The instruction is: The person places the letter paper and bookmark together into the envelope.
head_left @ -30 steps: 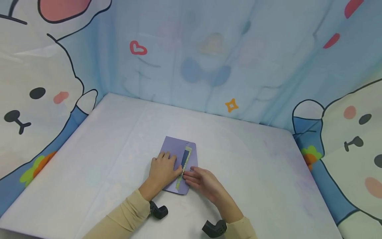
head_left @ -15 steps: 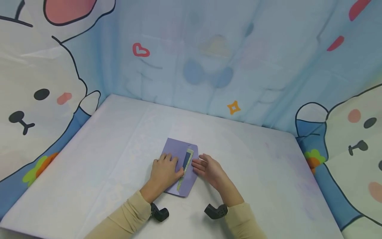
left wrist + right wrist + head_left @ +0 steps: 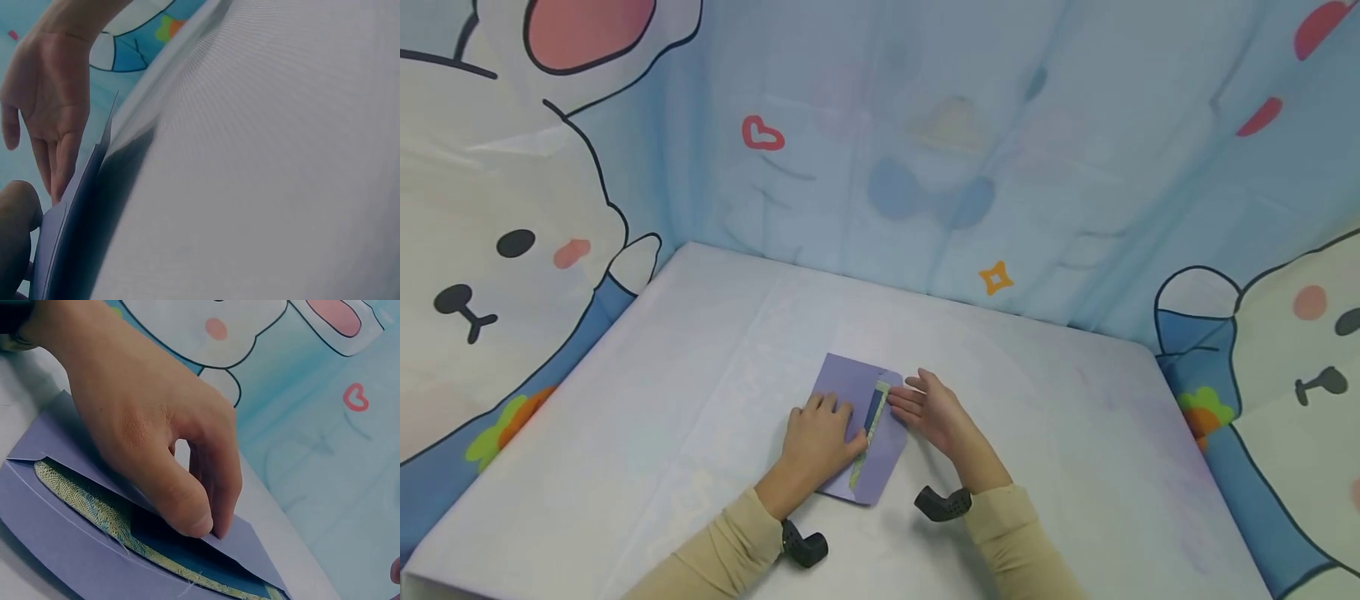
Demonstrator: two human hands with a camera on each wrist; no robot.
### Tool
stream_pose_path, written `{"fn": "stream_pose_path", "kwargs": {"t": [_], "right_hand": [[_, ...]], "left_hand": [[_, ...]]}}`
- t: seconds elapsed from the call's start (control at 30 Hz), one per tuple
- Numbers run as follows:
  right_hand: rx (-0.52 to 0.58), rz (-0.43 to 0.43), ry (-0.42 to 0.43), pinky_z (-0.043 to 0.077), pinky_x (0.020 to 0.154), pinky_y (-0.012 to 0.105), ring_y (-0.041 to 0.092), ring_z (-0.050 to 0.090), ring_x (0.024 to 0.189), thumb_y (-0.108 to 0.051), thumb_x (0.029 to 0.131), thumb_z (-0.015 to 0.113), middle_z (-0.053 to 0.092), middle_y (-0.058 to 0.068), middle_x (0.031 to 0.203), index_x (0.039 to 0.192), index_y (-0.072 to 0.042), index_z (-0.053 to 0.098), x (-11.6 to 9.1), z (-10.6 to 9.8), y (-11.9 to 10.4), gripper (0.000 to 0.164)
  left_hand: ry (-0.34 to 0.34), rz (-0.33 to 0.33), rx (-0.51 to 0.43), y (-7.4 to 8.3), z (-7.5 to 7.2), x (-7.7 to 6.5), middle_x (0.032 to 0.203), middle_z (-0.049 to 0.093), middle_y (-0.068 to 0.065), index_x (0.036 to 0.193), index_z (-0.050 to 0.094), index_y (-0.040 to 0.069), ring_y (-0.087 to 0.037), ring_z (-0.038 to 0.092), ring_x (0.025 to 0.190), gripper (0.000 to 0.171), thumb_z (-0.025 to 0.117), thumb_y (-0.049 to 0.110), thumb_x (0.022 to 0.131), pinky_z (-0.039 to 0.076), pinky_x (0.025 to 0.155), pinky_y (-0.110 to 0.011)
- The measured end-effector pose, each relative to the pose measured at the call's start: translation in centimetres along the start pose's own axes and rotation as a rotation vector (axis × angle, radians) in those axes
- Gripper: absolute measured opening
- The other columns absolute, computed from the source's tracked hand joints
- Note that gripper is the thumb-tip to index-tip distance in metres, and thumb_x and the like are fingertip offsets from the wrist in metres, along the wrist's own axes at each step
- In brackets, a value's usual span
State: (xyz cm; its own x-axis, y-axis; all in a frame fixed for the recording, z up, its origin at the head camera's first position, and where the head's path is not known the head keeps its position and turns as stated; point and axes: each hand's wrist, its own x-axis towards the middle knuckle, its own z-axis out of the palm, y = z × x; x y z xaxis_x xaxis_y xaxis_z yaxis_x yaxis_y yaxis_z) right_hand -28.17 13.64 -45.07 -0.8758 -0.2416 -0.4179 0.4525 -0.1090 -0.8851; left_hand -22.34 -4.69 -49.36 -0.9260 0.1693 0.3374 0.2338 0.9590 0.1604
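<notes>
A purple envelope (image 3: 850,373) lies on the table with its long opening toward the right. Inside the slot shows a dark blue piece with a yellow-green patterned edge (image 3: 81,494); loose threads hang from it, like cloth. My left hand (image 3: 820,437) rests on the envelope's front, fingertips pressing down and thumb at the slot's edge. My right hand (image 3: 936,412) is beside the envelope's right edge, fingers straight, tips right at the flap side. In the left wrist view, the right hand (image 3: 53,94) points down behind the envelope's edge, its fingertips partly hidden.
The white table (image 3: 1060,467) extends around the envelope on all sides. A light blue curtain (image 3: 820,208) with cartoon figures hangs behind and at both sides. Black wrist-worn devices (image 3: 805,546) stick out near both sleeves, low over the table.
My right hand has moved up along the envelope's right edge, away from the slot's middle and the left thumb. The left hand stays on the envelope. The view has shifted slightly.
</notes>
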Motion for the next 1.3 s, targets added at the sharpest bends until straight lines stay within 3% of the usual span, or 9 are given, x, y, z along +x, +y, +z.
{"fn": "stream_pose_path", "kwargs": {"t": [0.57, 0.97, 1.3], "right_hand": [[-0.019, 0.002, -0.022, 0.034, 0.103, 0.040, 0.031, 0.039, 0.128, -0.040, 0.096, 0.025, 0.037, 0.022, 0.138, 0.142, 0.002, 0.014, -1.5, 0.3, 0.9, 0.064], [-0.018, 0.013, -0.141, 0.036, 0.101, 0.039, 0.032, 0.041, 0.126, -0.041, 0.096, 0.024, 0.036, 0.026, 0.138, 0.140, 0.003, 0.017, -5.4, 1.0, 3.4, 0.063], [0.008, 0.019, -0.191, 0.036, 0.101, 0.039, 0.030, 0.043, 0.125, -0.042, 0.096, 0.023, 0.035, 0.027, 0.139, 0.140, 0.005, 0.017, -6.1, 1.7, 4.1, 0.064]], "left_hand": [[0.011, 0.016, -0.013, 0.7, 0.1, -0.4, 0.096, 0.061, -0.005, 0.098, 0.065, 0.016, -0.024, 0.055, 0.099, 0.042, 0.050, 0.050, 0.077, 0.045, 0.066, -0.044], [0.018, 0.012, -0.015, 0.1, -0.2, -0.1, 0.097, 0.061, -0.005, 0.098, 0.064, 0.016, -0.024, 0.055, 0.099, 0.042, 0.050, 0.050, 0.077, 0.044, 0.067, -0.045], [-0.011, 0.001, -0.021, 0.0, -0.1, -0.1, 0.102, 0.061, -0.006, 0.101, 0.063, 0.016, -0.025, 0.054, 0.103, 0.043, 0.049, 0.049, 0.078, 0.044, 0.069, -0.046]]}}
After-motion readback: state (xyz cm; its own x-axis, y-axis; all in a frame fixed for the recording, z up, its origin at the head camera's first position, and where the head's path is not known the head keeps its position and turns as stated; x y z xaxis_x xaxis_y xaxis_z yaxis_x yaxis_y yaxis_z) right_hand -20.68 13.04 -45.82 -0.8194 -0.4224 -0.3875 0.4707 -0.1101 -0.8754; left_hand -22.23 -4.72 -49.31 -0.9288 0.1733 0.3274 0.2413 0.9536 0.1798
